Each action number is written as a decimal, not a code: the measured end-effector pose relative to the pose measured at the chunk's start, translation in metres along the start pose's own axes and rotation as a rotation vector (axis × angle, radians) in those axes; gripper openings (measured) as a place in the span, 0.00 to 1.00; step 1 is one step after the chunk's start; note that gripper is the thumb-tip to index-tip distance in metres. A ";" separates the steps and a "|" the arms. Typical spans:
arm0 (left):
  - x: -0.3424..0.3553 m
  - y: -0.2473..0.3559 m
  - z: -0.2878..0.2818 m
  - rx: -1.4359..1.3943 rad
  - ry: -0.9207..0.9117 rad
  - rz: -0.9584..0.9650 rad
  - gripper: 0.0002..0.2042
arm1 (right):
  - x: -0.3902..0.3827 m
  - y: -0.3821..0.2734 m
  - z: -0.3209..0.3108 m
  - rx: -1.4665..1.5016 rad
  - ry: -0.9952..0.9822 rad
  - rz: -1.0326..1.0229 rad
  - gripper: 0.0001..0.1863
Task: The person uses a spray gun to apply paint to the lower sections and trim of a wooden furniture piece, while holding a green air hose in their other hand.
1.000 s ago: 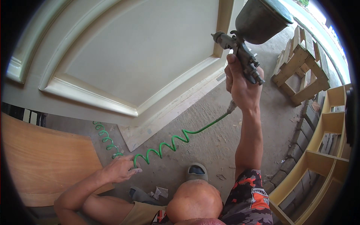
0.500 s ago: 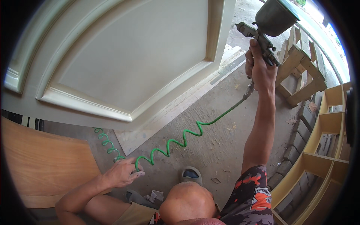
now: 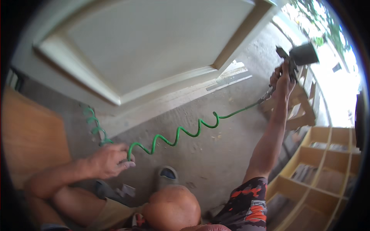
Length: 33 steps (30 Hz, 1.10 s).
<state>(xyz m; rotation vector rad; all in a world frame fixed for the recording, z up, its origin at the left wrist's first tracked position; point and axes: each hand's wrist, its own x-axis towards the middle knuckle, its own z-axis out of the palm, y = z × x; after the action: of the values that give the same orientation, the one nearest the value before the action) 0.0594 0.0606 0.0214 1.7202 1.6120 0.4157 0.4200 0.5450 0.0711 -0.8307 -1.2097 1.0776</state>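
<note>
My right hand (image 3: 282, 79) is closed round a metal spray gun (image 3: 291, 64) with a dark cup (image 3: 303, 54), at the upper right beside the door's edge. A green coiled hose (image 3: 189, 131) runs from the gun's lower end to my left hand (image 3: 111, 161) at the lower left, whose fingers are wrapped on a loop of it. A cream panelled door (image 3: 150, 42) with raised mouldings fills the upper left, its lower edge over a pale board (image 3: 154, 109). The picture is slightly blurred.
A curved plywood sheet (image 3: 32, 134) lies at left. At right are a wooden crate (image 3: 300, 119) and a light wooden compartment frame (image 3: 308, 152). A bright outdoor area with foliage (image 3: 323, 19) shows at upper right. My knee (image 3: 171, 208) and sandal (image 3: 168, 173) are at the bottom.
The view has swung, so door and floor sit differently. My right hand with the gun has moved toward the right, stretching the hose. My left hand still grips the coil, now further left in view.
</note>
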 end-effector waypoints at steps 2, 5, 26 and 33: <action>-0.017 -0.004 -0.012 0.019 0.001 0.022 0.14 | 0.001 0.004 0.011 -0.065 0.088 0.030 0.22; -0.028 -0.008 -0.024 0.069 -0.022 0.050 0.15 | -0.010 0.006 0.018 -0.194 0.140 -0.009 0.19; -0.131 -0.160 0.010 0.072 0.231 0.149 0.13 | -0.185 -0.020 0.053 -0.319 0.112 0.032 0.28; -0.134 -0.187 -0.009 -0.060 0.234 0.136 0.06 | -0.240 -0.046 0.092 -0.387 0.174 0.074 0.27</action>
<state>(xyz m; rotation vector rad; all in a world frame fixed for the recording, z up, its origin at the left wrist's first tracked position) -0.1034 -0.0744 -0.0696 1.7945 1.6302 0.7488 0.3362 0.2979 0.0579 -1.2491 -1.2647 0.8190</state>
